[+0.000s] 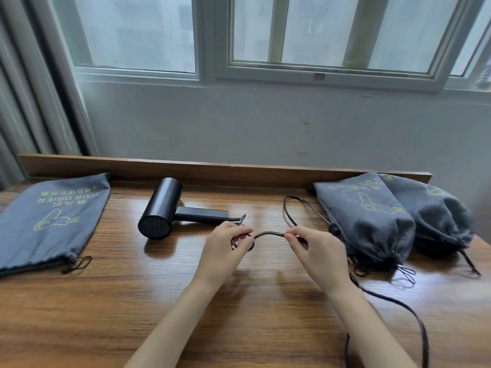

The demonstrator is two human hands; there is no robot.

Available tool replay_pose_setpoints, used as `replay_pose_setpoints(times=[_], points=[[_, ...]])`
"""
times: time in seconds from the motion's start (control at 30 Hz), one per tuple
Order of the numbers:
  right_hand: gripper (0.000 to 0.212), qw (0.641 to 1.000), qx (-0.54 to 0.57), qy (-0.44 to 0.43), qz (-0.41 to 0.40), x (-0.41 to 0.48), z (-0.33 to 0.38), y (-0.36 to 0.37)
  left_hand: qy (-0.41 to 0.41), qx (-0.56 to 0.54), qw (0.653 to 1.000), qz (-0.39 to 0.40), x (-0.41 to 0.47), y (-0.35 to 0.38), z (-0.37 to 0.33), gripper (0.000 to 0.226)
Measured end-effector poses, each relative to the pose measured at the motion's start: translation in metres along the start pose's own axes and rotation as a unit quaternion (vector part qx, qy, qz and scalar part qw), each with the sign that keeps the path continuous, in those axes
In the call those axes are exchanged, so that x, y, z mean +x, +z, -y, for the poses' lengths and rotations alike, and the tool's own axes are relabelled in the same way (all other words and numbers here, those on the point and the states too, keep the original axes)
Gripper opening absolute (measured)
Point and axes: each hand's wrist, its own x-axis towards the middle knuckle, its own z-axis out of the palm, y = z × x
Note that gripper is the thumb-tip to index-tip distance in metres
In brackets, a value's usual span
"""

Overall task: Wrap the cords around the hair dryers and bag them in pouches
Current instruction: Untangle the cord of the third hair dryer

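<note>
Head view looks down on a glossy wood-grain table (106,301) that fills the lower half of the frame. Three grey, felt-like drawstring pouches lie on it. One flat pouch (50,219) at the left edge is printed with a yellow dryer outline and "HAIR DRIER". Two are stuffed with their necks cinched: the inner stuffed pouch (366,216) and, touching it at the right edge, the outer stuffed pouch (435,211).

One matte black hair dryer (164,208) lies at centre, its ribbed round grille towards the camera and its straight handle pointing right. One thin black cord (268,234) loops at centre right and trails off the lower right.

Just below centre, the left hand (223,248) and right hand (316,248) each pinch the cord between thumb and curled fingers, and a short arch of it spans the gap.
</note>
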Motion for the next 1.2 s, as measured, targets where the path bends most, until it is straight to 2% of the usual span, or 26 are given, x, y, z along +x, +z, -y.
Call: replay_pose_setpoints(times=[0.17, 0.33, 0.43, 0.53, 0.6, 0.7, 0.83, 0.87, 0.93, 0.97, 1.0, 1.07, 1.13, 1.2], points=[[0.017, 0.999, 0.019, -0.027, -0.002, -0.003, 0.002, -0.002, -0.046, -0.05, 0.997, -0.025, -0.002, 0.005, -0.006, 0.018], [0.02, 0.995, 0.075, -0.072, 0.006, -0.008, 0.016, -0.001, -0.051, -0.074, 0.995, -0.04, -0.007, 0.015, -0.004, 0.035], [0.021, 0.993, 0.029, -0.108, 0.022, -0.009, 0.023, 0.004, -0.036, -0.077, 0.996, -0.022, -0.008, 0.016, -0.005, 0.048], [0.023, 0.995, -0.002, -0.095, 0.04, -0.008, 0.023, 0.008, 0.008, -0.098, 0.995, -0.03, -0.009, 0.014, -0.009, 0.05], [0.024, 0.993, -0.019, -0.104, 0.051, -0.008, 0.023, 0.013, 0.049, -0.103, 0.994, -0.007, -0.012, 0.017, -0.014, 0.052], [0.02, 0.989, -0.044, -0.129, 0.056, -0.008, 0.023, 0.017, 0.12, -0.033, 0.992, 0.013, -0.018, 0.028, -0.014, 0.057], [0.01, 0.996, 0.034, -0.06, 0.051, -0.006, 0.023, 0.01, 0.179, -0.019, 0.984, 0.002, -0.017, 0.032, -0.015, 0.06], [0.013, 0.995, 0.051, -0.047, 0.066, -0.005, 0.023, 0.01, 0.187, -0.033, 0.982, 0.005, -0.017, 0.033, -0.016, 0.062], [0.02, 0.991, 0.082, -0.052, 0.094, -0.005, 0.023, 0.008, 0.2, -0.063, 0.978, 0.021, -0.019, 0.033, -0.018, 0.064], [0.013, 0.989, 0.091, -0.062, 0.102, -0.005, 0.023, 0.007, 0.203, -0.065, 0.977, 0.027, -0.02, 0.032, -0.018, 0.066], [0.003, 0.986, 0.103, -0.071, 0.107, -0.005, 0.022, 0.006, 0.195, -0.068, 0.978, 0.032, -0.021, 0.031, -0.017, 0.066], [0.014, 0.982, 0.138, -0.068, 0.113, -0.005, 0.019, 0.003, 0.14, -0.106, 0.984, 0.029, -0.017, 0.029, -0.015, 0.061], [0.019, 0.972, 0.195, -0.049, 0.118, -0.004, 0.017, 0.0, 0.088, -0.141, 0.986, 0.03, -0.008, 0.024, -0.009, 0.045], [0.019, 0.966, 0.222, -0.044, 0.125, -0.003, 0.014, 0.0, 0.104, -0.086, 0.989, 0.055, -0.002, 0.017, -0.002, 0.035]])
